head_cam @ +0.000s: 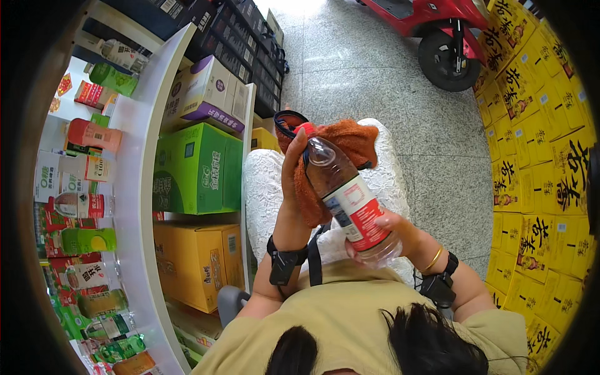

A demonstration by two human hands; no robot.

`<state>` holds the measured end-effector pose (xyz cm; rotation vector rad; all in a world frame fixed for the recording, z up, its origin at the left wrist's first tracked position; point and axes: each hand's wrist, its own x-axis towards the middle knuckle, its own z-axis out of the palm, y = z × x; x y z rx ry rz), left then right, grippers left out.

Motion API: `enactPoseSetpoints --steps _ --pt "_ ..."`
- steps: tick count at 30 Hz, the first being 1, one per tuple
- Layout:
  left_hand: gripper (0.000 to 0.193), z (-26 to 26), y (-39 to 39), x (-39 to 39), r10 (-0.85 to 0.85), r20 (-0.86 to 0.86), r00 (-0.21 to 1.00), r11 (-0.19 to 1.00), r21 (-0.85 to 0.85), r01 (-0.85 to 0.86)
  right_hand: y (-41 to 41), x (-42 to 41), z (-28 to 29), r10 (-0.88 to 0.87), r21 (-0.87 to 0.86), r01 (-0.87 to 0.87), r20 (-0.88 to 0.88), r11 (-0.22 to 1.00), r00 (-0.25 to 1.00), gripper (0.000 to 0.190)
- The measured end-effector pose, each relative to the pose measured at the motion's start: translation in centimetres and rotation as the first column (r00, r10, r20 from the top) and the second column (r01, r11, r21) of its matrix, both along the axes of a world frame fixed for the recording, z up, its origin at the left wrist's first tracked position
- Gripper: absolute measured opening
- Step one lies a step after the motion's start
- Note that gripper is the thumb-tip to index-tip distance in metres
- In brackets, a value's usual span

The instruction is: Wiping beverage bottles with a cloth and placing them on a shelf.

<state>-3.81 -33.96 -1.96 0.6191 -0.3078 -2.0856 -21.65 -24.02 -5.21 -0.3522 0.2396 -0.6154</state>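
A clear plastic bottle (349,201) with a red cap and a red and white label lies slanted over my lap. My left hand (293,164) grips its neck end by the cap, together with an orange-brown cloth (349,140) that hangs behind the bottle. Around the bottle's lower end is my right hand (391,229), thumb on the label. A dark-rimmed round item (288,121) shows beside the cap, partly hidden by the cloth; I cannot tell what it is. White lace fabric (265,187) covers my legs below the cloth.
At the left, a white shelf (145,140) holds a row of drink bottles. Beside it are a green carton (199,168) and a tan cardboard box (197,262). Stacked yellow cartons (539,178) line the right. A red scooter (440,28) stands ahead on the speckled tile floor (347,75).
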Motion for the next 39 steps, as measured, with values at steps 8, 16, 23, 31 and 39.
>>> enactPoseSetpoints --steps 8,16,23,31,39 --pt "0.064 0.0 0.8 -1.3 -0.008 -0.088 0.996 0.995 -0.100 0.000 -0.3 0.1 1.4 -0.212 -0.188 0.159 -0.310 0.969 0.927 0.062" --pt "0.033 -0.9 1.8 -3.1 0.009 0.085 0.996 0.990 -0.141 0.003 -0.5 0.8 -0.1 -0.563 -0.541 0.244 -0.565 0.805 0.603 0.064" --pt "0.084 -3.7 1.8 -3.8 0.105 0.267 0.958 0.926 -0.378 0.004 -0.5 0.5 -1.8 -0.691 -0.698 0.157 -0.600 0.698 0.402 0.068" --pt "0.103 -4.4 3.3 -2.6 0.066 0.253 0.965 0.902 -0.428 0.050 -0.5 0.3 -1.2 -0.504 -0.408 0.316 -0.531 0.857 0.681 0.064" --pt "0.100 -2.2 3.4 -2.3 0.014 0.123 0.992 0.946 -0.324 0.027 -1.0 -0.6 -1.4 -0.564 -0.639 0.154 -0.507 0.753 0.652 0.063"
